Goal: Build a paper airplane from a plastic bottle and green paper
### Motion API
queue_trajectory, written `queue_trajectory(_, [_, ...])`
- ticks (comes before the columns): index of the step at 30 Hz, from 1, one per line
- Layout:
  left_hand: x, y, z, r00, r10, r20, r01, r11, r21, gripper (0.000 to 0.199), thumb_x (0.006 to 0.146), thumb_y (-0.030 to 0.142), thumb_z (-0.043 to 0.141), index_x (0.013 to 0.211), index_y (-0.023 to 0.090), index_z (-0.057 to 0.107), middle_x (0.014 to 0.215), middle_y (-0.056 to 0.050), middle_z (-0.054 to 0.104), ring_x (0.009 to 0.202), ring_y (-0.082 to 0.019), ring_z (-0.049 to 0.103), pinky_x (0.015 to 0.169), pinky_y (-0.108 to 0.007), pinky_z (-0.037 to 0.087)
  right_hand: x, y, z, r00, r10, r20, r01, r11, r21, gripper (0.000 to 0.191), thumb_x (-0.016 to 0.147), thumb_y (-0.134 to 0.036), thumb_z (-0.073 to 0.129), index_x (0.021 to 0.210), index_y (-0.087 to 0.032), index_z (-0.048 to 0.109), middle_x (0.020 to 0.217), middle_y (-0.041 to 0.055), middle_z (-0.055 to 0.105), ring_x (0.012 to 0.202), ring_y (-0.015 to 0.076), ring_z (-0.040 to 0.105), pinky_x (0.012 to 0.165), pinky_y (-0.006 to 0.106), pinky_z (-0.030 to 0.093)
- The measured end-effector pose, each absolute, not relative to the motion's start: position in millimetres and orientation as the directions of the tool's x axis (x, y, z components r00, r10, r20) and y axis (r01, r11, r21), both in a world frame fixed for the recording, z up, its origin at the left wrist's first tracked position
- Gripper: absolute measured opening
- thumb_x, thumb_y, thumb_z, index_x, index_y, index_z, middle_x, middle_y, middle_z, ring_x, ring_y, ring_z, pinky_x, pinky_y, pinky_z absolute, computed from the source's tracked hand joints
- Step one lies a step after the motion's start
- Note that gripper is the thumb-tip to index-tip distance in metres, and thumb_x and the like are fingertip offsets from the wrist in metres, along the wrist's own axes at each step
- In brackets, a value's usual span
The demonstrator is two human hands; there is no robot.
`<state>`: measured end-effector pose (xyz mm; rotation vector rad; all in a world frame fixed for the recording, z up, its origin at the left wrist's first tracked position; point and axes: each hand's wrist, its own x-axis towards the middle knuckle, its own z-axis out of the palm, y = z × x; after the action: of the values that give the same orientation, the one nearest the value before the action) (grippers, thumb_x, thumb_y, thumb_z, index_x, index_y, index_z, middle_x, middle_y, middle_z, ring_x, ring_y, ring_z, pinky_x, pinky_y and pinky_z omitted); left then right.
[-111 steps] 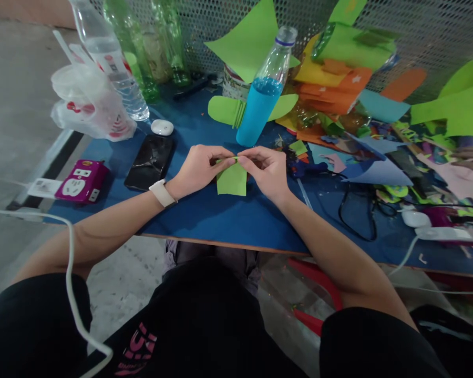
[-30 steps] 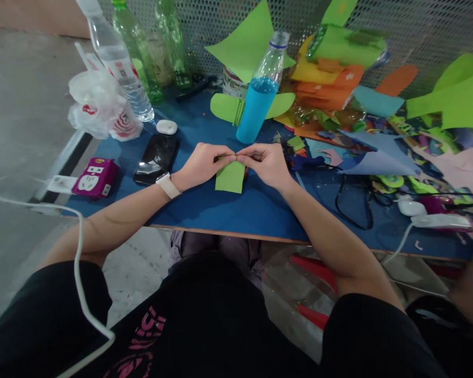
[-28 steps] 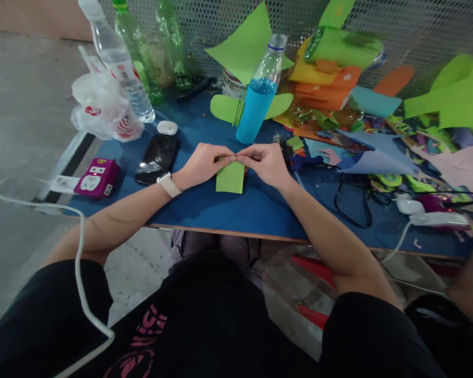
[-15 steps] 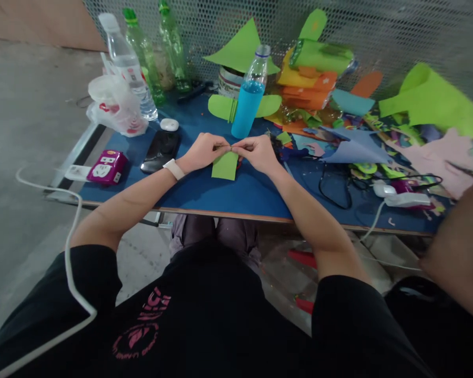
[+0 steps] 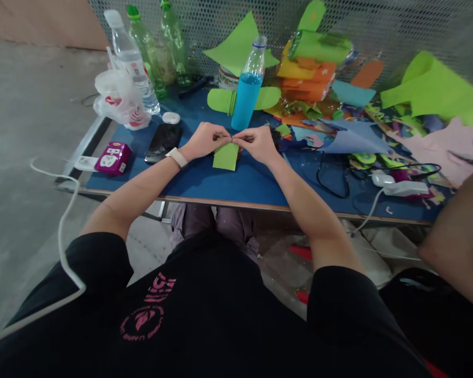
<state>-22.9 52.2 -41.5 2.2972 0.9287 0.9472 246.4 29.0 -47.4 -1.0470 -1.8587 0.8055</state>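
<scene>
A small light-green paper piece (image 5: pixel 225 157) hangs below my fingertips, over the blue tabletop. My left hand (image 5: pixel 207 140) is closed in a pinch at its upper edge. Opposite it, my right hand (image 5: pixel 256 143) pinches at the same edge, and the fingertips of both hands meet. Just behind the hands stands a clear bottle of blue liquid (image 5: pixel 246 100), with a rounded green paper strip (image 5: pixel 220 100) extending on both sides of it. A reddish bit shows beside the pinched paper, too small to make out.
A black phone (image 5: pixel 163 143), a white case (image 5: pixel 171 117) and a purple socket block (image 5: pixel 113 158) lie left. Bottles and a plastic bag (image 5: pixel 122 100) stand back left. Paper scraps and a black cable (image 5: pixel 333 194) spread right. A person's arm (image 5: pixel 461 236) shows at the right edge.
The whole view has shifted slightly, so the table and its objects sit a little higher. Both hands keep their pinch at the green paper.
</scene>
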Motion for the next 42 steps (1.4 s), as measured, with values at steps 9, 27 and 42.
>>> queue_trajectory(9, [-23.2, 54.0, -44.5, 0.525, 0.744, 0.412, 0.400, -0.644, 0.653, 0.041, 0.114, 0.058, 0.090, 0.104, 0.019, 0.091, 0.088, -0.012, 0.087, 0.077, -0.023, 0.074, 0.076, -0.038, 0.060, 246.5, 27.1, -43.1, -0.331, 0.884, 0.331, 0.388, 0.447, -0.806, 0.069, 0.091, -0.096, 0.102, 0.108, -0.029, 0.099, 0.093, 0.0095, 0.090, 0.093, 0.0380, 0.092, 0.098, 0.067, 0.085])
queue_trajectory(27, [-25.2, 55.5, -40.7, 0.527, 0.748, 0.403, 0.387, -0.633, 0.671, 0.053, 0.112, 0.073, 0.090, 0.105, 0.021, 0.090, 0.091, -0.012, 0.088, 0.087, -0.028, 0.081, 0.085, -0.043, 0.069, 258.3, 29.4, -43.8, -0.327, 0.893, 0.311, 0.427, 0.433, -0.794, 0.075, 0.090, -0.104, 0.096, 0.108, -0.031, 0.098, 0.086, 0.0092, 0.088, 0.092, 0.0392, 0.093, 0.101, 0.069, 0.084])
queue_trajectory(42, [-27.3, 51.4, -33.8, 0.536, 0.761, 0.366, 0.399, -0.610, 0.685, 0.032, 0.112, 0.052, 0.094, 0.104, 0.021, 0.092, 0.094, -0.014, 0.090, 0.092, -0.030, 0.084, 0.086, -0.043, 0.068, 256.1, 27.4, -40.8, -0.326, 0.880, 0.345, 0.394, 0.459, -0.797, 0.073, 0.085, -0.102, 0.102, 0.102, -0.031, 0.097, 0.081, 0.0078, 0.085, 0.088, 0.0382, 0.091, 0.092, 0.066, 0.085])
